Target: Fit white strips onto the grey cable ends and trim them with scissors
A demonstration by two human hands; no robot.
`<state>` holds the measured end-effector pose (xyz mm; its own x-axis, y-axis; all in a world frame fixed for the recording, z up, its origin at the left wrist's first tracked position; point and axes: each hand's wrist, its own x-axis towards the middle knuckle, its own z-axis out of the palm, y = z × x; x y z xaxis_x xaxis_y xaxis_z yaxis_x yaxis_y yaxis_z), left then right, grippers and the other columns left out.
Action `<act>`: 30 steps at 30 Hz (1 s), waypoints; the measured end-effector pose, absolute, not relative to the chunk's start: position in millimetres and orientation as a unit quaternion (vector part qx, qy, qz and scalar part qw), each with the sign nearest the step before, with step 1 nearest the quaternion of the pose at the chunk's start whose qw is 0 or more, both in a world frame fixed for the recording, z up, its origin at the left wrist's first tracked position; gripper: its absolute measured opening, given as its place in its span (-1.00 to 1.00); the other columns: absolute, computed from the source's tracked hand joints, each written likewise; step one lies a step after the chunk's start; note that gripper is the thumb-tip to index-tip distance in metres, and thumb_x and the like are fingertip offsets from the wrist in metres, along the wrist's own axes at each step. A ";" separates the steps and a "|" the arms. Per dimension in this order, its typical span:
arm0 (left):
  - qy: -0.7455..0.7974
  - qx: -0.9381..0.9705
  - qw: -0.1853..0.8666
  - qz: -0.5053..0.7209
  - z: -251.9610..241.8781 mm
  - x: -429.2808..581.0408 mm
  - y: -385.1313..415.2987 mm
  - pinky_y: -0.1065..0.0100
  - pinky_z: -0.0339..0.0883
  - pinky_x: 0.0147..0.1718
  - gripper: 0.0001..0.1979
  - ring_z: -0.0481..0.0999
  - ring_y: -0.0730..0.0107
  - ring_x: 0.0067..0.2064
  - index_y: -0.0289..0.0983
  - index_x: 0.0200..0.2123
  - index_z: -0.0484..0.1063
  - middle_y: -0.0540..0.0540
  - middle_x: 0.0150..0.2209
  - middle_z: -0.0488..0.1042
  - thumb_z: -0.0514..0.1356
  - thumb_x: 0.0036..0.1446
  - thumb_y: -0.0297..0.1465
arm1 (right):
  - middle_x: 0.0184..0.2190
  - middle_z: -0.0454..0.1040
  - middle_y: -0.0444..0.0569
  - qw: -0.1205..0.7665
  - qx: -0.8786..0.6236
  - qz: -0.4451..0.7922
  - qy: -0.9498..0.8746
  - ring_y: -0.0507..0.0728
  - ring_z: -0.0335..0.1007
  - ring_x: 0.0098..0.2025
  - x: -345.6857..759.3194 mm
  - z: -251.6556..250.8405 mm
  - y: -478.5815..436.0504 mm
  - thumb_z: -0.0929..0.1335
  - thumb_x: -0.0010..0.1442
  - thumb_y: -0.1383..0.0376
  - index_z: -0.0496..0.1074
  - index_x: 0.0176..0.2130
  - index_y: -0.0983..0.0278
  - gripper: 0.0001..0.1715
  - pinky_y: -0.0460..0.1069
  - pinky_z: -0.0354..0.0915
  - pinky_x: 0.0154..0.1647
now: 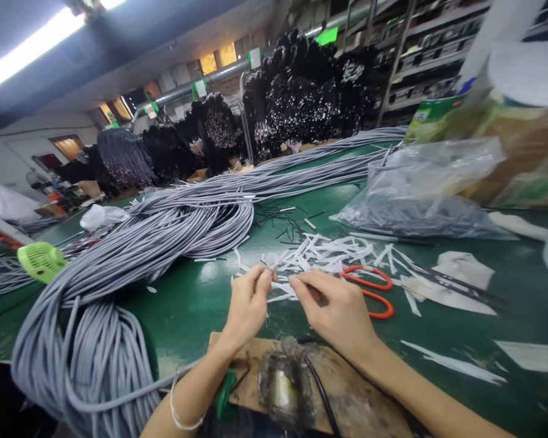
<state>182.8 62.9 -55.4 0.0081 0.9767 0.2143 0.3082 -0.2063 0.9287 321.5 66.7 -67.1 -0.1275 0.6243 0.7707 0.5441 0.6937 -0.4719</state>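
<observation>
My left hand [249,301] is closed in a pinch above the green table, with something thin and pale at its fingertips that I cannot make out. Facing it, my right hand [335,304] has thumb and fingers pressed together, and what they hold is hidden. A small gap separates the two sets of fingertips. Just beyond them lies a pile of white strips [322,252]. Orange-handled scissors [381,309] rest beside my right hand. One grey cable [132,395] runs from the bundle toward my left forearm, where its end is out of sight.
A large bundle of grey cables [164,243] covers the left and back. Right of it sit a clear plastic bag [420,188] and long dark tweezers-like tool [461,286]. Below my hands stands a stained metal device [281,389] on a board. A green fan [41,260] is at left.
</observation>
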 end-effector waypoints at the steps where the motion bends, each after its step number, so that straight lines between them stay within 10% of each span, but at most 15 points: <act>1: 0.505 0.610 0.387 0.473 -54.8 183.4 60.7 0.51 -0.15 -0.67 -0.64 -0.07 0.61 -0.65 -0.30 -0.49 0.26 0.14 -0.68 -0.01 -0.01 0.12 -0.12 | -0.68 0.31 -0.15 0.528 -0.406 0.028 -0.745 -0.05 0.14 -0.66 323.1 -66.7 69.4 0.25 0.16 0.32 0.37 -0.55 0.30 -0.71 -0.13 0.05 -0.58; 8: 0.440 0.568 0.514 0.469 -49.5 184.1 56.5 0.53 -0.20 -0.72 -0.58 -0.14 0.65 -0.68 -0.30 -0.50 0.22 0.18 -0.70 -0.11 0.06 0.03 -0.02 | -0.65 0.37 -0.14 0.531 -0.400 0.015 -0.746 -0.04 0.19 -0.64 324.2 -61.7 67.9 0.25 0.16 0.30 0.42 -0.52 0.30 -0.72 -0.12 0.08 -0.56; 22: 0.501 0.632 0.393 0.441 -57.1 184.8 62.3 0.49 -0.12 -0.64 -0.68 -0.04 0.59 -0.63 -0.29 -0.52 0.21 0.13 -0.66 0.01 -0.03 0.15 -0.19 | -0.68 0.34 -0.13 0.555 -0.276 0.130 -0.774 -0.04 0.20 -0.63 325.4 -53.3 58.3 0.25 0.13 0.37 0.38 -0.56 0.31 -0.74 -0.14 0.15 -0.58; 30: 0.516 0.615 0.375 0.463 -59.9 186.6 59.3 0.50 -0.10 -0.65 -0.69 0.00 0.58 -0.63 -0.31 -0.39 0.28 0.13 -0.65 0.05 -0.01 0.14 -0.17 | -0.77 -0.04 -0.30 0.567 -0.449 0.277 -0.633 -0.09 -0.14 -0.72 322.5 -60.0 66.5 0.36 -0.04 0.18 0.43 -0.43 0.33 -0.75 -0.14 -0.10 -0.74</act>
<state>186.6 59.3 -59.9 0.0384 0.9825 0.1823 0.2868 -0.1856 0.9398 322.5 66.5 -60.0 0.0463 0.8819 0.4692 0.2538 0.4439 -0.8594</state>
